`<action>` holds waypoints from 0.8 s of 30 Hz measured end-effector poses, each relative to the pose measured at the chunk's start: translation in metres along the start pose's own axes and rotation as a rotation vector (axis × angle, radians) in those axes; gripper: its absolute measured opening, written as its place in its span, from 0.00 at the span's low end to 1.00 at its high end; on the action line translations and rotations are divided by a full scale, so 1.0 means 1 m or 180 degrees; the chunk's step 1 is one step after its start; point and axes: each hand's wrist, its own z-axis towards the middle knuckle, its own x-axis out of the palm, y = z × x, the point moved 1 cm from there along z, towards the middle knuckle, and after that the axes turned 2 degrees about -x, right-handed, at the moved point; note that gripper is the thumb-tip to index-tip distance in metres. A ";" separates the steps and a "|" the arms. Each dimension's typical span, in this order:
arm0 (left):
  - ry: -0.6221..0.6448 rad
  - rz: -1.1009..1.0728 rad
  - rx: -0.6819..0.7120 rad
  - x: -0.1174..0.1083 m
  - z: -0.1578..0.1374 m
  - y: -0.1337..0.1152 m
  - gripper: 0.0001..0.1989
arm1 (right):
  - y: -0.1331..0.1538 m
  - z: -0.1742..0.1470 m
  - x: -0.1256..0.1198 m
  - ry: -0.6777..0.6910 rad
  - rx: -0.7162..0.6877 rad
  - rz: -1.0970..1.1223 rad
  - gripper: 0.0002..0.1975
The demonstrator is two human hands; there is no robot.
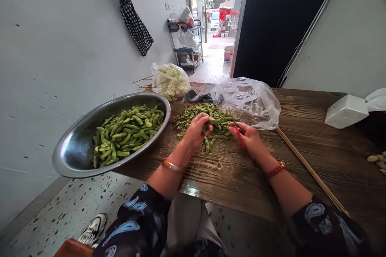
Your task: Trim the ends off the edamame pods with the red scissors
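My left hand (197, 129) is closed at the near left side of a pile of green soybean pods (221, 117), its fingers curled on a pod. In my right hand (249, 138) is a pair of scissors with red handles (240, 137), the dark blades pointing up and away over the pile. Small cut trimmings (187, 119) lie to the left of the pods on the wooden table (211, 172). On the left, a large steel basin (72, 148) holds many more pods (126, 132).
Behind the pile lie a clear plastic bag (250, 98), a dark grey cloth (197, 96) and a bag of cauliflower (171, 80). Thin wooden sticks (310, 168) run along the right. A white tissue box (346, 111) stands far right. Beyond the table are a cart (188, 50) and a doorway.
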 end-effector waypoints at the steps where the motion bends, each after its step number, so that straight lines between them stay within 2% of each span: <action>1: -0.0072 -0.0058 0.0004 -0.001 0.000 -0.002 0.12 | 0.000 0.001 -0.002 -0.0078 0.0059 0.0103 0.28; 5: -0.0234 0.0096 0.0082 0.003 -0.007 -0.016 0.10 | 0.001 0.003 -0.009 -0.0330 0.0293 0.0493 0.31; 8: -0.0351 0.0841 0.0376 0.008 -0.019 -0.040 0.08 | 0.003 0.003 -0.011 -0.0366 0.0301 0.0624 0.31; 11: -0.0644 0.2324 0.1085 0.004 -0.034 -0.076 0.07 | 0.004 0.002 -0.010 -0.0372 0.0202 0.0620 0.29; 13: -0.0911 0.3571 0.1549 -0.007 -0.043 -0.102 0.06 | 0.004 0.001 -0.011 -0.0368 0.0172 0.0632 0.29; 14: -0.1041 0.4175 0.1639 -0.015 -0.047 -0.114 0.06 | 0.004 0.000 -0.011 -0.0360 0.0183 0.0655 0.29; 16: -0.1338 0.5228 0.1475 -0.036 -0.054 -0.135 0.09 | 0.003 0.000 -0.012 -0.0349 0.0219 0.0705 0.30; 18: -0.1560 0.5981 0.1139 -0.058 -0.060 -0.151 0.14 | 0.002 0.001 -0.014 -0.0343 0.0218 0.0720 0.30; 20: -0.1541 0.6403 0.0990 -0.073 -0.065 -0.160 0.21 | 0.000 0.002 -0.015 -0.0349 0.0190 0.0665 0.30; 21: -0.1447 0.6464 0.1056 -0.076 -0.068 -0.161 0.23 | -0.001 0.002 -0.015 -0.0364 0.0170 0.0615 0.30; 24: -0.0939 0.6164 0.1508 -0.066 -0.076 -0.147 0.20 | -0.004 0.004 -0.015 -0.0411 0.0095 0.0474 0.31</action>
